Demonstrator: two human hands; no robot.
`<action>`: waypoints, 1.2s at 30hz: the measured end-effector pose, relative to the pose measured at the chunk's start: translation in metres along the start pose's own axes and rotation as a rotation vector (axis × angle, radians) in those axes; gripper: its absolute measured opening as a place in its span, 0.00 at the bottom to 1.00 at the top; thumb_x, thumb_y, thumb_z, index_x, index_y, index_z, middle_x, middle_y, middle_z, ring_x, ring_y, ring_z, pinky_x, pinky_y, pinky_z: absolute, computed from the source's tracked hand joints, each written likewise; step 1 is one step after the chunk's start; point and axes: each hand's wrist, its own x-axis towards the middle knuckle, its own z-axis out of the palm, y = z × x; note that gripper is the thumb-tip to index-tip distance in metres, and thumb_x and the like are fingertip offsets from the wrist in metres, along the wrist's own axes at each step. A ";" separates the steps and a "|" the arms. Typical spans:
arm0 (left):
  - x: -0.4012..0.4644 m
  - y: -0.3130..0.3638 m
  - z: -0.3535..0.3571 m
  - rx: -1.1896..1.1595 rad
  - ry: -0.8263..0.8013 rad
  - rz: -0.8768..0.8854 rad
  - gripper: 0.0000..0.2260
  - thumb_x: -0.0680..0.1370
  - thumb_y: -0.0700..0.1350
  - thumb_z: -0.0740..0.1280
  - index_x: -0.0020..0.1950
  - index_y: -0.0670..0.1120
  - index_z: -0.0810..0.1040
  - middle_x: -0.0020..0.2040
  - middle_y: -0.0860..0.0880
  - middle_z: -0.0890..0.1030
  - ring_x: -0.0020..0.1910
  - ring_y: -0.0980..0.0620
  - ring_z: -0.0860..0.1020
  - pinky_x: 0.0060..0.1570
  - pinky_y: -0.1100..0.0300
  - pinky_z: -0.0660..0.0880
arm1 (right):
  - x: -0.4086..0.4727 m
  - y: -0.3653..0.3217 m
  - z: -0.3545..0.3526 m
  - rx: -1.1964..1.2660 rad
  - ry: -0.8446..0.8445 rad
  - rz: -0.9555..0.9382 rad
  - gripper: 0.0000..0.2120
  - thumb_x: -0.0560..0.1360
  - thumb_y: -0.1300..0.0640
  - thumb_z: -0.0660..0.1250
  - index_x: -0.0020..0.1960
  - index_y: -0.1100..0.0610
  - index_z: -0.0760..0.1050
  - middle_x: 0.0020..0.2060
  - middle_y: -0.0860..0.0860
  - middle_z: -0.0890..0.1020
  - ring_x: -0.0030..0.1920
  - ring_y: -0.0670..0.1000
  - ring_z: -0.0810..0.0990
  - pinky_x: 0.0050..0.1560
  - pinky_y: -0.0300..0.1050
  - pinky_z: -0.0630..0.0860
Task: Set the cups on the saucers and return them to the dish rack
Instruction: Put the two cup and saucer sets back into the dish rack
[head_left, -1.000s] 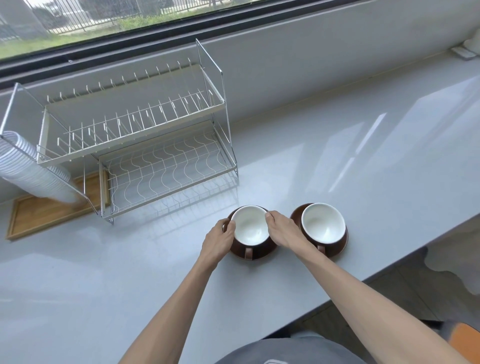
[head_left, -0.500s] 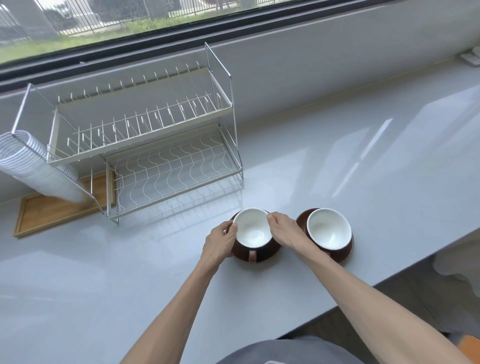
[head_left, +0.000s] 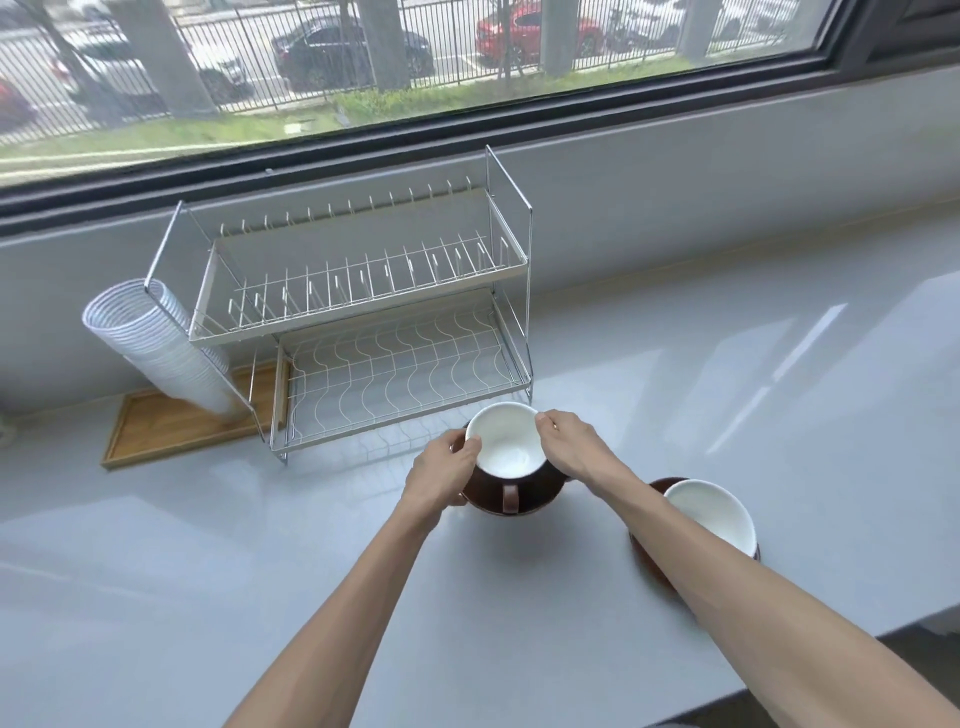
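While two hands (head_left: 441, 475) (head_left: 571, 447) grip, two cups (head_left: 506, 441) (head_left: 709, 517), two saucers (head_left: 511, 499) (head_left: 644, 556)

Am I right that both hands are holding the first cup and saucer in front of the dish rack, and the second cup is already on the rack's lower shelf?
Not quite. The head view shows the second cup on its saucer on the counter, behind the right forearm; the dish rack holds no cups. The left hand and right hand do hold the first cup and saucer.

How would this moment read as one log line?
step: carry to dish rack | hands: left, right on cup and saucer | second set: on counter
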 end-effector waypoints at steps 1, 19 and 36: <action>0.003 0.003 -0.004 -0.005 0.002 -0.002 0.18 0.76 0.54 0.61 0.65 0.54 0.76 0.58 0.46 0.82 0.56 0.43 0.81 0.50 0.47 0.84 | 0.004 -0.005 -0.001 -0.007 0.004 -0.004 0.18 0.84 0.52 0.48 0.36 0.53 0.61 0.43 0.55 0.72 0.46 0.56 0.69 0.48 0.47 0.66; 0.096 0.039 -0.057 -0.140 0.089 -0.074 0.18 0.77 0.54 0.59 0.63 0.53 0.78 0.55 0.44 0.83 0.55 0.43 0.82 0.49 0.48 0.83 | 0.106 -0.079 -0.004 -0.022 -0.010 -0.073 0.19 0.83 0.54 0.47 0.34 0.53 0.60 0.40 0.55 0.72 0.46 0.56 0.70 0.48 0.49 0.66; 0.187 0.054 -0.071 -0.247 0.149 -0.103 0.14 0.77 0.51 0.63 0.55 0.45 0.82 0.52 0.42 0.85 0.48 0.45 0.82 0.52 0.48 0.83 | 0.203 -0.108 0.010 -0.014 0.052 -0.074 0.16 0.82 0.61 0.50 0.56 0.64 0.75 0.57 0.62 0.79 0.58 0.65 0.78 0.60 0.56 0.75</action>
